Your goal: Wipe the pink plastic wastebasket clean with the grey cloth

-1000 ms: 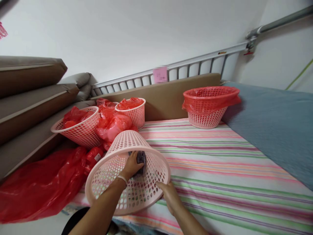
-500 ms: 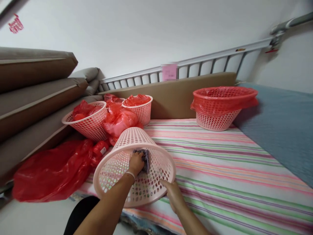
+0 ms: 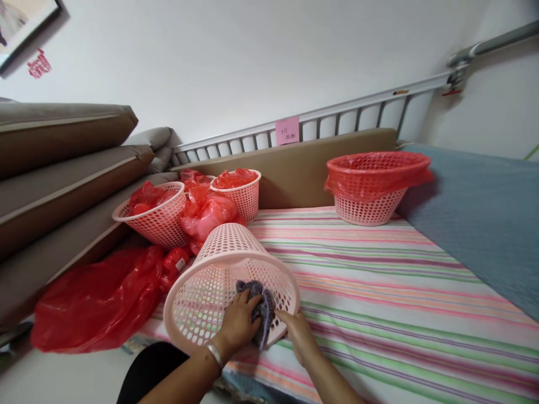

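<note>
A pink perforated basket (image 3: 229, 241) lies on its side on the striped sheet, its mouth facing me. Inside the mouth, at the lower right, my left hand (image 3: 239, 321) presses a grey-purple cloth (image 3: 263, 308) against the basket wall, fingers bent over it. A light bracelet circles that wrist. My right hand (image 3: 297, 331) grips the basket's rim at its right side, with the thumb on the rim and the other fingers mostly hidden behind it.
Red bag-lined baskets (image 3: 246, 199) and red bundles (image 3: 206, 216) stand behind left. A red plastic bag (image 3: 101, 303) lies at the left by stacked grey cushions (image 3: 63, 174). Another basket with a red liner (image 3: 370, 205) stands back right, near blue fabric (image 3: 471, 207).
My left hand has moved with the cloth down and rightward, from deeper inside the basket to near its rim. My right hand stays on the rim. The view has shifted slightly.
</note>
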`<state>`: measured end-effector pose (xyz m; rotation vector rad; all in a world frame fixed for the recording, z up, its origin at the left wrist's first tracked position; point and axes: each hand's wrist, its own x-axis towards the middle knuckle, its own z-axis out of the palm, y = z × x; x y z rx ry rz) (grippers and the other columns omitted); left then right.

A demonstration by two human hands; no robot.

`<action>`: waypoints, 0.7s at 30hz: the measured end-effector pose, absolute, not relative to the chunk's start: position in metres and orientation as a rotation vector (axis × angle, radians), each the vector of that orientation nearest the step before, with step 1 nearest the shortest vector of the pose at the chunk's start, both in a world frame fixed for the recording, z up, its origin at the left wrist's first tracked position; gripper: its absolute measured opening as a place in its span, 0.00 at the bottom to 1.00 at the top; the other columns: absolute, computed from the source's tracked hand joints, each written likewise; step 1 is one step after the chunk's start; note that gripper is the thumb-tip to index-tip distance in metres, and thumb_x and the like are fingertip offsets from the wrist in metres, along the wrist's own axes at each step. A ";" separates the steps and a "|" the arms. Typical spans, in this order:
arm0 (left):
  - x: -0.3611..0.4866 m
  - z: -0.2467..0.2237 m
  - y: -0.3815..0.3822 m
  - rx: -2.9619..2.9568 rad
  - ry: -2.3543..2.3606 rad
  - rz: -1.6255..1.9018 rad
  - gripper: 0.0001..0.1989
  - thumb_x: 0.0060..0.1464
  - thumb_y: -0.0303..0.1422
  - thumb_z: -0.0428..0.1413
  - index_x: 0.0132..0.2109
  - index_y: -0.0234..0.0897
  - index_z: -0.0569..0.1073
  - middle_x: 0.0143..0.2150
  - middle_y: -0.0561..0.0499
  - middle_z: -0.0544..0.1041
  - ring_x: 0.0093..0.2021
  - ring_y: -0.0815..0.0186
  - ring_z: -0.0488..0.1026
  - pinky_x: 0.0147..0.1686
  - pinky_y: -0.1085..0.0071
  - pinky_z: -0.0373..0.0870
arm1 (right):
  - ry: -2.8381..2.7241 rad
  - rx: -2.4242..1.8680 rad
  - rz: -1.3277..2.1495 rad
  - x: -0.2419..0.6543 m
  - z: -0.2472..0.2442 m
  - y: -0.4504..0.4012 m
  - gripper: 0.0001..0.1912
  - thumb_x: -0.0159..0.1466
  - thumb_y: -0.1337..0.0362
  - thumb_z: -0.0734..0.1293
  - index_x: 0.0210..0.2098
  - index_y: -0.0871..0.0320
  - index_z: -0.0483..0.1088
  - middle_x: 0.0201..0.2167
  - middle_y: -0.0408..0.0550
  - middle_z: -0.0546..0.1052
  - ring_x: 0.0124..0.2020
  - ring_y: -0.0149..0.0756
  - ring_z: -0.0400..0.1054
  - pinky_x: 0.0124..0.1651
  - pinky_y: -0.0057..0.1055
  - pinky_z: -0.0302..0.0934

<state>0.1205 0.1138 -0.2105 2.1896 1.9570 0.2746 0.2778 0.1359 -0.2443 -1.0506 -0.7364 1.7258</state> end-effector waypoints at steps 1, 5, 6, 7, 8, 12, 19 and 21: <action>0.120 -0.211 0.117 2.196 1.965 0.273 0.27 0.48 0.31 0.55 0.58 0.45 0.66 0.61 0.44 0.65 0.58 0.52 0.62 0.57 0.57 0.58 | -0.741 -1.060 1.731 0.278 -0.244 0.136 0.19 0.44 0.61 0.70 0.35 0.63 0.74 0.23 0.48 0.78 0.24 0.41 0.72 0.26 0.32 0.65; 0.120 -0.213 0.127 2.223 2.008 0.250 0.23 0.44 0.24 0.53 0.50 0.40 0.72 0.52 0.44 0.71 0.54 0.55 0.64 0.54 0.62 0.60 | -0.745 -1.100 1.734 0.279 -0.245 0.136 0.18 0.44 0.61 0.69 0.34 0.63 0.73 0.21 0.48 0.77 0.22 0.40 0.71 0.24 0.31 0.63; 0.120 -0.213 0.131 2.229 2.023 0.238 0.22 0.43 0.23 0.53 0.48 0.39 0.72 0.51 0.43 0.71 0.53 0.55 0.64 0.54 0.62 0.61 | -0.744 -1.102 1.734 0.279 -0.246 0.136 0.17 0.44 0.61 0.69 0.33 0.63 0.73 0.21 0.48 0.77 0.22 0.40 0.71 0.24 0.31 0.63; 0.120 -0.213 0.134 2.235 2.039 0.224 0.21 0.43 0.22 0.53 0.47 0.38 0.72 0.50 0.43 0.71 0.52 0.55 0.65 0.54 0.63 0.61 | -0.745 -1.101 1.735 0.280 -0.248 0.136 0.17 0.44 0.61 0.69 0.32 0.63 0.73 0.21 0.48 0.77 0.22 0.40 0.71 0.24 0.30 0.63; 0.119 -0.213 0.139 2.241 2.056 0.211 0.20 0.44 0.22 0.53 0.47 0.38 0.72 0.49 0.44 0.71 0.52 0.56 0.65 0.53 0.63 0.61 | -0.749 -1.094 1.736 0.280 -0.249 0.137 0.17 0.44 0.61 0.69 0.32 0.63 0.73 0.22 0.48 0.77 0.22 0.40 0.71 0.24 0.30 0.63; 0.105 -0.208 0.170 2.217 2.170 0.168 0.13 0.54 0.26 0.52 0.47 0.37 0.71 0.49 0.47 0.71 0.52 0.58 0.65 0.52 0.58 0.62 | -0.748 -1.080 1.757 0.279 -0.256 0.139 0.19 0.43 0.60 0.69 0.34 0.63 0.73 0.24 0.50 0.78 0.24 0.42 0.72 0.24 0.31 0.63; 0.076 -0.211 0.235 2.056 2.392 0.122 0.16 0.59 0.36 0.53 0.53 0.37 0.68 0.54 0.45 0.70 0.51 0.58 0.70 0.50 0.53 0.67 | -0.824 -1.065 1.737 0.277 -0.259 0.141 0.20 0.47 0.60 0.68 0.37 0.63 0.74 0.28 0.51 0.79 0.28 0.42 0.73 0.30 0.33 0.65; 0.075 -0.215 0.243 2.022 2.425 0.106 0.17 0.59 0.37 0.53 0.53 0.36 0.68 0.54 0.45 0.71 0.51 0.57 0.70 0.50 0.52 0.67 | -0.841 -1.053 1.730 0.277 -0.261 0.143 0.20 0.47 0.61 0.68 0.38 0.64 0.74 0.28 0.51 0.79 0.29 0.42 0.73 0.32 0.34 0.66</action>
